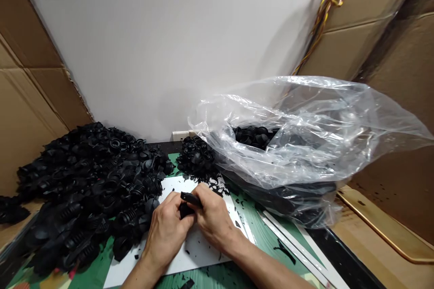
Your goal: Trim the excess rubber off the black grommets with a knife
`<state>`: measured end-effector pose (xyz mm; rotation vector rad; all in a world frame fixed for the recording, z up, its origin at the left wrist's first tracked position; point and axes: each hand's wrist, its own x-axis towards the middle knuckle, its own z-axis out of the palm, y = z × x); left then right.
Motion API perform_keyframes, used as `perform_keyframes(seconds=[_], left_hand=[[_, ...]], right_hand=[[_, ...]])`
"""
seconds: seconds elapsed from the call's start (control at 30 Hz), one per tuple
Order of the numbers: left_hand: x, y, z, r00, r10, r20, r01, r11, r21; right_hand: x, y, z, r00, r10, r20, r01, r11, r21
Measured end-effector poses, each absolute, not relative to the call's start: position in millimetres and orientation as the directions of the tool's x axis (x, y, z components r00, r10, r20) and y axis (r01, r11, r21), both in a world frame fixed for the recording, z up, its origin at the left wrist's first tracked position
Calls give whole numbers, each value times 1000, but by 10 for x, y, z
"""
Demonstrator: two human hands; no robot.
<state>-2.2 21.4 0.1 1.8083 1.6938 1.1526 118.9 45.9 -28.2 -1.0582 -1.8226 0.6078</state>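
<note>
Black part (pixel 191 199) gripped between left hand (pixel 167 220) and right hand (pixel 214 213), wrists converging.

Plain pale-grey wall (pixel 169 45) behind, creased cardboard panel (pixel 30 49) at left, cardboard sheets (pixel 400 72) at right, twisted yellow-and-brown wires (pixel 326 6) hanging near wall's right edge, green surface (pixel 264 244) below, black edging (pixel 339 253), soft shadow (pixel 288 40) beside wires.

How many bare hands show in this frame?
2: the left hand and the right hand, meeting at a black piece above the white sheet. Neither is hidden.
</note>
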Motion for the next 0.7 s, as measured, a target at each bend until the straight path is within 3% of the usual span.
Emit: perform_keyframes(seconds=[0.13, 0.23, 0.33, 0.6, 0.7], left_hand=[[17, 151, -57, -69, 927, 369, 556, -271, 786], [25, 126, -96, -20, 905, 426, 474, -366, 801], [-2, 165, -138, -81, 923, 376, 458, -301, 836], [-35, 230, -136, -215, 963, 166, 317, -92, 944], [-36, 231, -141, -245, 954, 174, 300, -96, 949]], right_hand=[[1203, 557, -291, -177, 885, 431, 540, 453, -709], [1377, 767, -289, 38, 937, 348, 586, 262, -767], [1568, 924, -298, 159, 938, 308, 590, 160, -791], [1624, 926, -325, 164, 931, 326, 590, 173, -789], [1607, 898, -316, 94, 942, 323, 508, 233, -829]])
